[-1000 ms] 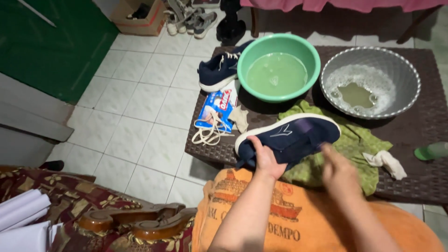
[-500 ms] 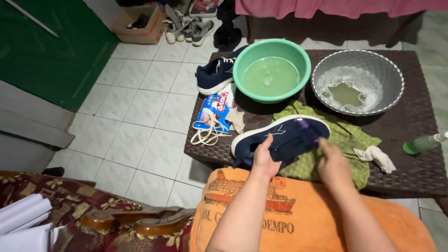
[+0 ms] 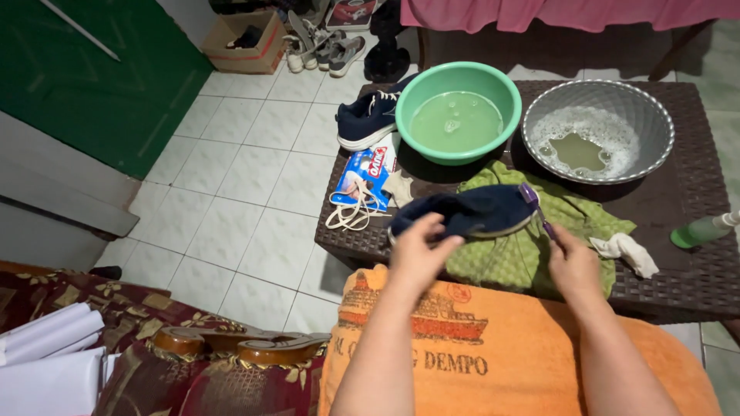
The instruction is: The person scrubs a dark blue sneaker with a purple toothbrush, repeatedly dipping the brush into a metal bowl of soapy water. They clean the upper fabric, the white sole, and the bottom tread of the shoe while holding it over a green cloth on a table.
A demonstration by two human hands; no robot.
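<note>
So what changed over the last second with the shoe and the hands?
The shoe was turned from sole-side showing onto its side. The right hand now works a purple brush at its toe end. The left hand keeps its grip on the heel end. Both basins and the green cloth stayed put.

A: Hidden parts?
B: Near edge of dark blue shoe (image 3: 462, 212) covered by left hand (image 3: 416, 254). Brush (image 3: 536, 206) handle buried in right hand (image 3: 574, 266).
A: Cut off at frame edge?
B: Green bottle (image 3: 697, 231) at right. Both forearms at bottom.
</note>
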